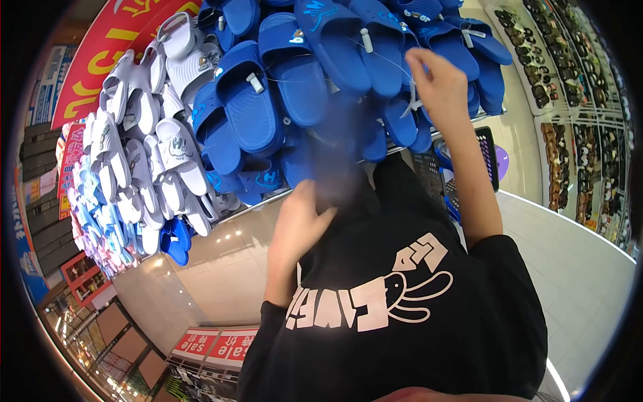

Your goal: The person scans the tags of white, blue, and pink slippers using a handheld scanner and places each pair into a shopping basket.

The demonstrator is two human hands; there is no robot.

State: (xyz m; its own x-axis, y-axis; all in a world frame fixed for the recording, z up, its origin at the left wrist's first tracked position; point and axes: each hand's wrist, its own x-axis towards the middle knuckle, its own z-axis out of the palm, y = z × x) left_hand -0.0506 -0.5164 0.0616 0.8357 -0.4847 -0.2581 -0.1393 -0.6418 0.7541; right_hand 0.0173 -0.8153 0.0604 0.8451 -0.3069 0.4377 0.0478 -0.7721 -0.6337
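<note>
Shop interior, fisheye view, dark rounded edges. Display rack with metal rail (251, 208) crosses the upper half of the frame. Shiny tiled floor (231, 268) at centre left, paler tiles lower right. Big red sign (110, 63) upper left; red "sale" signs (233, 343) lower left, upside down. Shelving (541, 144) upper right, rows of small dark and brown items, too small to tell.

Blue slides (248, 100) packed on the rack, upper centre, toes mostly down, lighter blue print on some. White tags (366, 40) on several, thin clear line (392, 55) strung among them. White slides (177, 149) in a cluster upper left, paler pastel ones (97, 218) further left. Brighter blue pair (175, 241) hangs low, beneath the white ones.

Black shirt (429, 315) with pale print fills the lower centre.

Left hand (299, 218), centre of frame: fingers bent, thumb out to the right, next to a dark blurred patch (338, 151) in front of the blue slides. Can't tell whether it grips anything there. Right hand (435, 84), raised upper right of centre: fingers curled, thumb near index, fingertips at the clear line beside the blue slides; can't tell if pinched.
</note>
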